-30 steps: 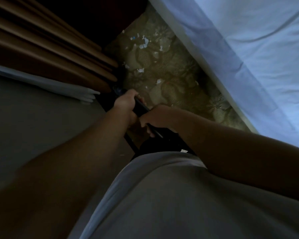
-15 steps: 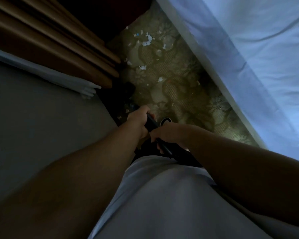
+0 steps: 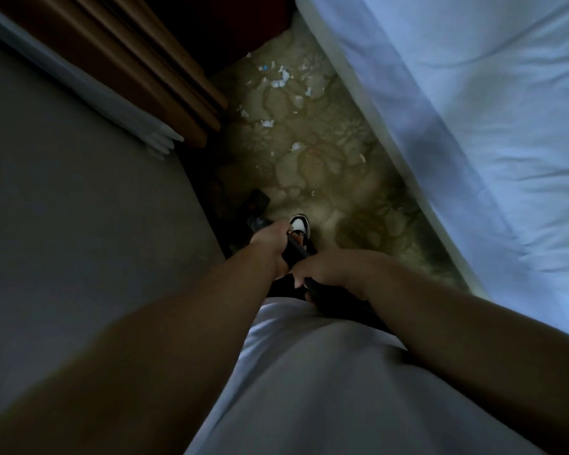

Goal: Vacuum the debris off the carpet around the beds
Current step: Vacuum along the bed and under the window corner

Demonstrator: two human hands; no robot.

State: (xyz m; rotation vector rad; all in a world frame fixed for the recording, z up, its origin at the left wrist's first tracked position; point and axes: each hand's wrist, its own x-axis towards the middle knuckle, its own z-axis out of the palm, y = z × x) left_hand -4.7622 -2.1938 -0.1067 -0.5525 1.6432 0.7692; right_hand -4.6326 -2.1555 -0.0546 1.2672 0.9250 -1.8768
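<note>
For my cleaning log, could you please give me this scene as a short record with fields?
Left hand: grips the black vacuum handle
Right hand: grips it nearer the body
Debris: white scraps on the carpet ahead
Beds: grey bed left, white bed right
Shoe: on carpet beyond the hands

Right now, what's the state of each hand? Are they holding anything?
The left hand is closed, gripping the black vacuum handle.
The right hand is closed, gripping the same handle nearer the body.
</note>
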